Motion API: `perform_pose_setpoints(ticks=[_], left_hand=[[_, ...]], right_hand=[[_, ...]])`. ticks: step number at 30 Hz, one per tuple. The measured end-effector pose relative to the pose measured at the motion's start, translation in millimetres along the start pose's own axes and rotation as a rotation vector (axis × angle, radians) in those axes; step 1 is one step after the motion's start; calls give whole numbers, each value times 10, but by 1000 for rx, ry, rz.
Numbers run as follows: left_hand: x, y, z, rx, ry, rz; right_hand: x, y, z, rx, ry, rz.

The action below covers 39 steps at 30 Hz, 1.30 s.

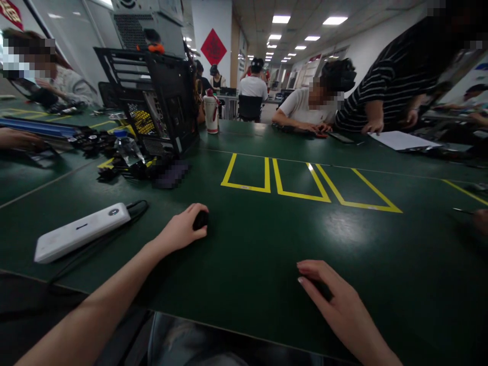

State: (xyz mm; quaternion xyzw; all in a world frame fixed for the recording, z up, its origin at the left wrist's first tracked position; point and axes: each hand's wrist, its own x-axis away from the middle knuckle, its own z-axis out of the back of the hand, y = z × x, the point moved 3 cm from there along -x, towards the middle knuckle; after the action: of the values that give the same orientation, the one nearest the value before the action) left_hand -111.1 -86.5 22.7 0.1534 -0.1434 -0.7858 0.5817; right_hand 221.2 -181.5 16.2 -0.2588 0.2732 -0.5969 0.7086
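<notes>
On the green table, my left hand (186, 224) is closed around a small black rounded object (200, 220), with thumb and fingers at its sides. Its exact kind cannot be made out. My right hand (335, 297) rests low over the tabletop at the right, thumb and fingers apart and slightly curved. Only shadow shows in the gap between them. Left of my left hand lies a white oblong device (82, 234) with a round button and a black cable.
Yellow tape outlines (246, 188) mark the table ahead. An open black computer case (152, 101) stands at back left, beside a clear bottle (129, 148) and dark cables. A white cup (211, 113) is behind. Co-workers sit and stand across the table, near white paper (404, 140).
</notes>
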Motion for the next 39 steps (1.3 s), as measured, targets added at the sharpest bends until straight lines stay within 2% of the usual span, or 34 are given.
perform_pose_setpoints(ticks=[3, 6, 11, 15, 22, 29, 31, 35, 39], left_hand=[[-392, 342, -177, 50, -26, -108], [-722, 628, -347, 81, -47, -193], [-1080, 870, -539, 109, -64, -265], [-1181, 886, -587, 148, -77, -260], [-1199, 847, -585, 226, -73, -262], [-1186, 758, -481, 538, -307, -307], [-1172, 741, -484, 563, -284, -323], [-1118, 752, -514, 545, -162, -386], [-1035, 786, -510, 519, -112, -413]], right_hand=[[-276, -238, -50, -53, -187, 94], [-641, -286, -136, -141, -238, 87], [-1335, -113, -256, -312, -44, 39], [-1654, -40, -361, -426, -23, -13], [-1700, -94, -445, -564, -44, -24], [-1690, -92, -460, -588, -65, 50], [-1667, -87, -479, -584, -43, 72], [-1599, -83, -503, -560, -30, 107], [-1533, -103, -478, -559, -19, 170]])
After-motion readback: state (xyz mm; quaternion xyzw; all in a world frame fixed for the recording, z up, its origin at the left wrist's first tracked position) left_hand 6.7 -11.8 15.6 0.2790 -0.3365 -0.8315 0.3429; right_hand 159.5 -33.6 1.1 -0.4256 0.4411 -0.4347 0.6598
